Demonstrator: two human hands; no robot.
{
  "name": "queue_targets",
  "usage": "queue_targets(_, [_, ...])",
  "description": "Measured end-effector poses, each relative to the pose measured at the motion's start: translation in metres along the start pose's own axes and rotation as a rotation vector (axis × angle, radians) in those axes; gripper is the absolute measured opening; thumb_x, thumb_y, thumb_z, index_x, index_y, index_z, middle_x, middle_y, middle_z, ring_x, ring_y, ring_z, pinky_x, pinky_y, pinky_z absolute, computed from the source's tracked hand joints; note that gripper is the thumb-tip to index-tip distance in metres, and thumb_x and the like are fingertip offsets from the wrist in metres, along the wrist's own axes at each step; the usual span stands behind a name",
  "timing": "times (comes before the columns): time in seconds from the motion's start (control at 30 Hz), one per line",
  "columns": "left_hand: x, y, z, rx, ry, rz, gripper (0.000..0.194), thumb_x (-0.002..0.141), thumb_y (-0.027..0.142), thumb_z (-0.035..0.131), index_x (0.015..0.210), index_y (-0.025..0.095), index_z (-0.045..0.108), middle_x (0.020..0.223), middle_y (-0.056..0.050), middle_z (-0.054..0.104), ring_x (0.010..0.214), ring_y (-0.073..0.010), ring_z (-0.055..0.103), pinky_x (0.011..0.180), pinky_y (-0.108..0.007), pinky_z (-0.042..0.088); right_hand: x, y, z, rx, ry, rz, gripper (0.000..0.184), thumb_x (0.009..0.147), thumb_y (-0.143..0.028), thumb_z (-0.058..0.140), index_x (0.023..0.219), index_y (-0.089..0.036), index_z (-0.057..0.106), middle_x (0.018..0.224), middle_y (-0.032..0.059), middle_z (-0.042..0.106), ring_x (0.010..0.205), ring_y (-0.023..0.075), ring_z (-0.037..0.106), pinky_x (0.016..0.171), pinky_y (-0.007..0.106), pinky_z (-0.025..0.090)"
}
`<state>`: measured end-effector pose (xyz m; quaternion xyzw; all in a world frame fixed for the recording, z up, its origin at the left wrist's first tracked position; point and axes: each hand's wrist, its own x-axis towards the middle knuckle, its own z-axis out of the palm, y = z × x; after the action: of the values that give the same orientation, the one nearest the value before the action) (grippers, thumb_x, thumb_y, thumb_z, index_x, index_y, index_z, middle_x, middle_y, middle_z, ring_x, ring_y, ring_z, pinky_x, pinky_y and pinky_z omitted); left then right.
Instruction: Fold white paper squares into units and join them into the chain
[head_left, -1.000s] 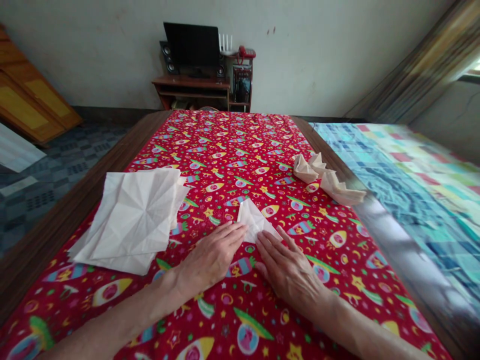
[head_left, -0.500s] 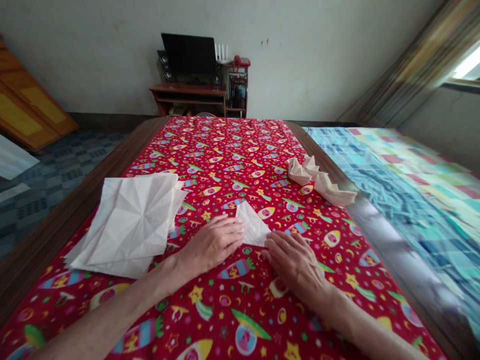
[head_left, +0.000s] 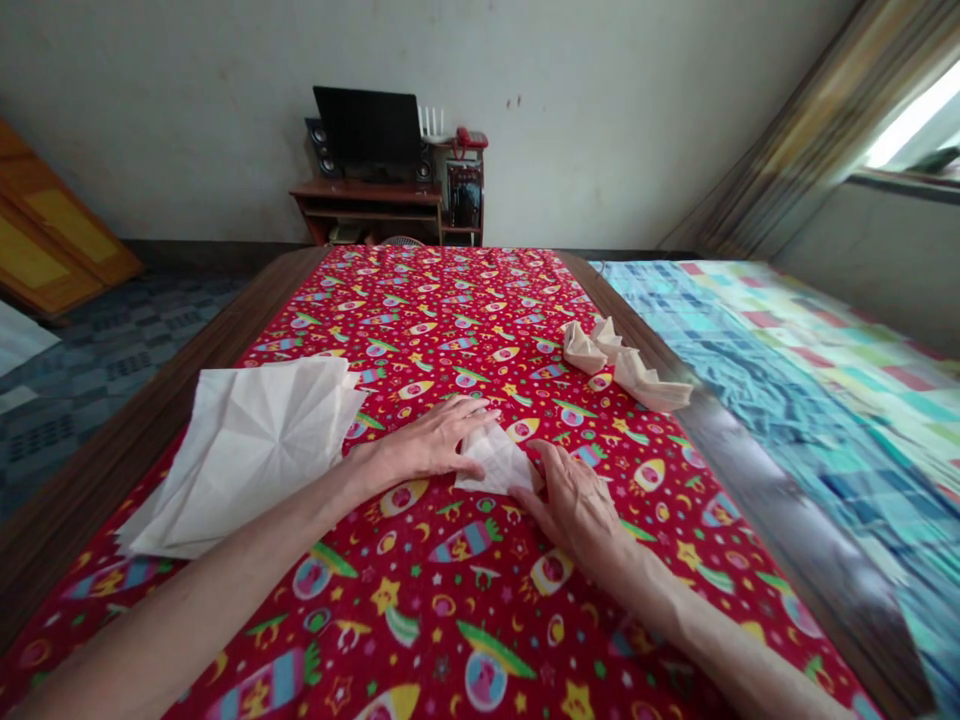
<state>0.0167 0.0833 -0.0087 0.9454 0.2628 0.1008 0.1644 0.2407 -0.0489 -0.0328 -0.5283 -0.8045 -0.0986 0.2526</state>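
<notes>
White paper, small and folded, lies flat on the red cloth between our hands. Our left hand has its thumb well apart from its fingers, the thumb at the paper's near left corner and the fingers reaching over its top, which they partly hide. Our right hand is half curled, thumb and fingertips at the right corner; we cannot tell whether they pinch it, as the hand covers that end. To our left we see a creased stack, its lower edge partly behind our left forearm, so we cannot count the sheets. Pale folded pieces sit close together near the right edge of the cloth. The picture cuts off both forearms and the cabinet.
</notes>
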Motion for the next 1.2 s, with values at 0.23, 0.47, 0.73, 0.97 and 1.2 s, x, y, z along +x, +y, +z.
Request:
queue_targets(0.23, [0.009, 0.011, -0.016, 0.013, -0.067, -0.052, 0.089, 0.066, 0.042, 0.077, 0.141, 0.022, 0.034, 0.131, -0.009, 0.042, 0.127, -0.0262, 0.038, 0.107, -0.039, 0.033, 0.005, 0.004, 0.007, 0.221, -0.012, 0.082, 0.040, 0.087, -0.028, 0.055, 0.124, -0.018, 0.043, 0.098, 0.0090, 0.066, 0.085, 0.0208, 0.063, 0.075, 0.033, 0.050])
queue_targets(0.47, [0.011, 0.013, -0.015, 0.003, -0.082, -0.062, 0.077, 0.068, 0.039, 0.076, 0.135, 0.022, 0.042, 0.128, -0.007, 0.045, 0.124, -0.0252, 0.041, 0.105, -0.036, 0.035, 0.033, 0.018, -0.001, 0.225, -0.173, 0.022, 0.035, 0.086, -0.018, 0.052, 0.121, -0.015, 0.051, 0.087, 0.0057, 0.066, 0.071, 0.0167, 0.059, 0.063, 0.027, 0.041])
queue_targets(0.73, [-0.012, 0.025, 0.007, 0.046, 0.218, -0.230, 0.057, 0.073, 0.039, 0.072, 0.122, 0.022, 0.050, 0.115, -0.006, 0.047, 0.110, -0.0236, 0.048, 0.097, -0.037, 0.041, 0.083, 0.030, -0.004, 0.087, -0.204, -0.120, 0.019, 0.090, -0.019, 0.050, 0.078, -0.018, 0.064, 0.076, 0.0034, 0.060, 0.067, 0.0136, 0.052, 0.063, 0.027, 0.032])
queue_targets(0.97, [-0.015, 0.020, 0.010, 0.081, 0.291, -0.356, 0.044, 0.065, 0.036, 0.079, 0.097, 0.019, 0.053, 0.098, -0.004, 0.057, 0.097, -0.0246, 0.054, 0.085, -0.039, 0.045, 0.084, 0.029, 0.010, 0.297, -0.158, -0.079, 0.010, 0.089, -0.024, 0.054, 0.083, -0.018, 0.060, 0.081, 0.0047, 0.059, 0.075, 0.0152, 0.052, 0.067, 0.026, 0.038])
queue_targets(1.2, [-0.007, 0.014, 0.003, -0.065, 0.306, -0.371, 0.039, 0.066, 0.033, 0.078, 0.096, 0.021, 0.056, 0.094, 0.000, 0.064, 0.087, -0.0189, 0.061, 0.076, -0.029, 0.045, 0.091, 0.026, 0.022, 0.394, -0.264, 0.088, 0.011, 0.075, -0.025, 0.069, 0.083, -0.019, 0.065, 0.075, -0.0001, 0.061, 0.070, 0.0133, 0.054, 0.061, 0.024, 0.038])
